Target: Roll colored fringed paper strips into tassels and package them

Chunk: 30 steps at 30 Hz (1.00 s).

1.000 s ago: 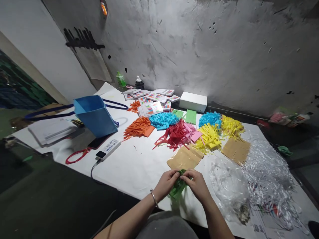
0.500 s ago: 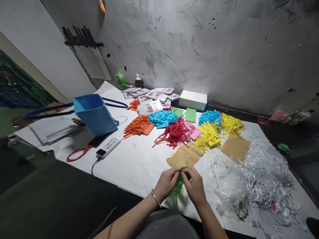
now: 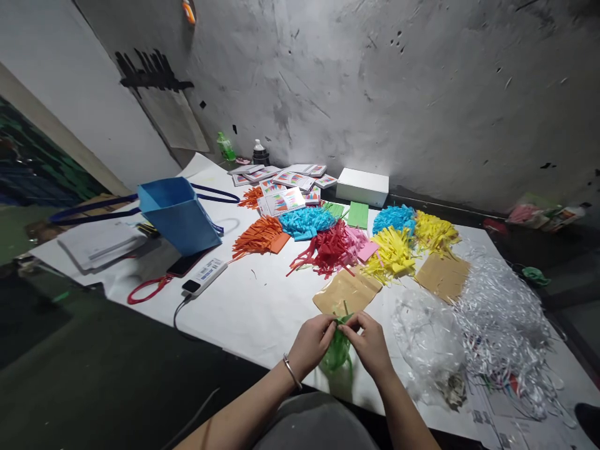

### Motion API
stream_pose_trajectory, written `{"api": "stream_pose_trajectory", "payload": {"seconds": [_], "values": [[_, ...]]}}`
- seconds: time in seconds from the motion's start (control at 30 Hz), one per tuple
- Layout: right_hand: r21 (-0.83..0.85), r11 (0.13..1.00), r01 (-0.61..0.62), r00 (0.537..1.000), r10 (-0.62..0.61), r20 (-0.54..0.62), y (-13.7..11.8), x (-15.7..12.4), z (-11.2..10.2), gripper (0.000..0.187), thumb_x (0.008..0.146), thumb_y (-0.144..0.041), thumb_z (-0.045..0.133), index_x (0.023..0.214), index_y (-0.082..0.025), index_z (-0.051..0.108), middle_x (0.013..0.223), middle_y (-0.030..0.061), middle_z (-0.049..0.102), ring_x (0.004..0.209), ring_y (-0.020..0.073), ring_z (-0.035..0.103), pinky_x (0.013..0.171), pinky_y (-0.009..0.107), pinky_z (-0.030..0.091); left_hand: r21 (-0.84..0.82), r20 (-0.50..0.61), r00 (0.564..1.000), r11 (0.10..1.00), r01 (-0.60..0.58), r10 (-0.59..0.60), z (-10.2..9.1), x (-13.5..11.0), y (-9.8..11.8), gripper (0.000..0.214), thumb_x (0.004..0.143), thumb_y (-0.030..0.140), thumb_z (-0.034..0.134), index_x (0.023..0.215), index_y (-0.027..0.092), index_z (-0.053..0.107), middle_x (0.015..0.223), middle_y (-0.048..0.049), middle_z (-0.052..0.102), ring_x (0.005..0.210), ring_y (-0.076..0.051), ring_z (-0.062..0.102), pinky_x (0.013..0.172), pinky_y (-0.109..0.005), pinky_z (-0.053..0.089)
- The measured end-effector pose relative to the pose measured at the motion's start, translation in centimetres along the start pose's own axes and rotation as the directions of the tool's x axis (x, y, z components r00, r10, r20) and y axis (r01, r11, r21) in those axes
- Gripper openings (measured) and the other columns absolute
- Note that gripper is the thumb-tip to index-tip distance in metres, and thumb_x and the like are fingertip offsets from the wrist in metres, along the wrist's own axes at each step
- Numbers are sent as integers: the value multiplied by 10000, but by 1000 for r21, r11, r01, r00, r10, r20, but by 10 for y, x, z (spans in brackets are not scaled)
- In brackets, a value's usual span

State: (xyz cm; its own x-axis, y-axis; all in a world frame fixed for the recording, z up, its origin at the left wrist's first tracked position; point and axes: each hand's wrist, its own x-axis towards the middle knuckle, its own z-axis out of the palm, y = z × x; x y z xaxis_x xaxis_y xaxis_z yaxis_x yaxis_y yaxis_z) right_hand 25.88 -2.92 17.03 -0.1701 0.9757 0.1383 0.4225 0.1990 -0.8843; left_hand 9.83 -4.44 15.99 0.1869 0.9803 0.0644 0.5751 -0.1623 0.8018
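Note:
Between my hands hangs a green paper tassel [image 3: 335,354], its strips dangling below my fingers near the table's front edge. My left hand [image 3: 310,342] pinches its top from the left, with a silver bracelet [image 3: 292,372] on that wrist. From the right, my right hand [image 3: 370,345] grips the same top edge between thumb and fingers. A couple of thin green strips stick up above the fingertips. Just beyond lies a brown paper envelope [image 3: 345,291], apart from both hands.
Fringed bundles in orange [image 3: 257,235], blue [image 3: 307,221], red [image 3: 329,249] and yellow [image 3: 392,251] lie farther back. Clear plastic bags [image 3: 429,344] and shredded white strips [image 3: 504,325] cover the right. At left stand a blue bag [image 3: 180,215] and a power strip [image 3: 205,277].
My right hand's fingers have shifted slightly at the tassel's top. Thin green strips now stick up higher above the fingertips, and the hanging part has swung a little to the right.

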Motion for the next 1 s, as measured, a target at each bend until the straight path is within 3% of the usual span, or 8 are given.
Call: {"api": "stream_pose_trajectory", "payload": {"seconds": [0.17,0.27,0.33,0.43,0.6,0.7,0.8,1.0], "values": [[138,989,-48,993,32,115,3,1,-4,227,864,-366,545,751,-181,611,704,10,625,681,164,585,632,250,463,-16,29,1000,1000,-7,7,-6,1,0,302,923,279,380,956,200,669,909,-54,706,845,-181,630,769,-263,458],[69,997,27,996,-33,80,3,-2,-4,119,873,-280,509,926,-192,570,774,13,638,711,164,602,666,257,476,-8,47,999,1000,-2,2,-8,2,0,308,924,282,371,930,196,667,870,-56,700,810,-179,622,737,-262,454],[-32,991,128,989,-125,73,2,-4,-4,142,857,-198,479,981,-201,550,812,15,626,733,160,596,691,260,469,7,52,999,1000,8,-8,-9,2,0,311,922,280,365,915,195,664,860,-59,698,807,-181,622,735,-264,451],[-194,950,246,968,-229,103,2,-6,-3,175,830,-117,450,902,-212,578,833,24,601,786,169,570,715,264,444,50,49,999,999,11,-13,-9,3,-1,296,916,270,371,911,201,659,864,-59,698,815,-184,626,741,-267,448],[-372,886,278,960,-263,92,3,-5,-5,203,825,-92,486,911,-216,622,864,36,616,838,199,548,772,312,423,179,77,997,984,2,-16,-9,4,-1,280,914,272,379,921,205,651,889,-62,699,825,-188,631,727,-264,437],[-433,847,309,950,-294,103,4,-4,-8,202,808,-93,534,914,-218,651,903,48,622,866,216,531,813,350,417,277,152,988,960,-33,-10,-12,5,-1,264,906,267,392,872,199,645,856,-61,697,794,-193,630,683,-259,421],[-417,847,331,943,-306,127,4,-3,-10,223,799,-68,527,910,-211,657,922,52,625,893,215,537,864,378,409,320,218,976,944,-85,14,-17,7,-3,247,896,262,408,820,198,634,799,-52,688,747,-187,620,642,-248,402],[-294,903,313,946,-270,177,9,-6,-6,154,840,-147,552,899,-222,673,961,49,651,922,203,582,961,435,364,327,192,981,943,-61,-3,-23,10,-5,247,899,256,404,818,195,630,794,-49,685,745,-180,617,647,-245,397]]}}
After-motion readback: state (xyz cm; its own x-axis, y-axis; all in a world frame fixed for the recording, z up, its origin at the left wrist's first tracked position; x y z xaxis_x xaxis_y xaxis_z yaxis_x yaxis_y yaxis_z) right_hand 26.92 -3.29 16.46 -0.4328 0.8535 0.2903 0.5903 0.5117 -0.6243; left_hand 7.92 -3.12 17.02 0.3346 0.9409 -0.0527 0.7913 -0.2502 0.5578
